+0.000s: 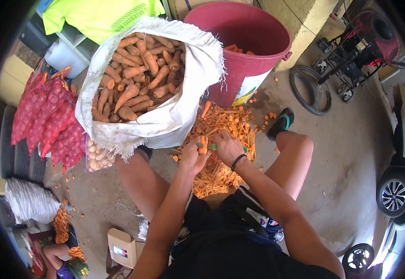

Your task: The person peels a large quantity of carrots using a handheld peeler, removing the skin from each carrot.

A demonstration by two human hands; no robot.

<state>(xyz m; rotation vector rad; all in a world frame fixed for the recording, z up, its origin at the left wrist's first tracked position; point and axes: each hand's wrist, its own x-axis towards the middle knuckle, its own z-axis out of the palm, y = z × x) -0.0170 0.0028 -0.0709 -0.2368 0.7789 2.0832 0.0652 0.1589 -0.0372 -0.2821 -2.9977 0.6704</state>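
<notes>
My left hand (193, 156) is closed around a carrot (203, 145), its orange end sticking up past the fingers. My right hand (229, 149) grips a green-handled peeler (213, 147) right beside the carrot; the fingers hide most of the tool, and its blade does not show clearly. Beneath both hands spreads a heap of carrot peelings (216, 179) with round cut ends among them. Just beyond the left hand stands an open white woven sack (160, 125) full of unpeeled carrots (139, 74).
A dark red bin (258, 65) behind the heap holds some orange carrots (239, 49). Red mesh bags of onions (44, 114) and a bag of pale bulbs (99, 156) stand left of the sack. Another person's leg (56, 253) shows at lower left. A fan stand's round base (310, 90) sits at right.
</notes>
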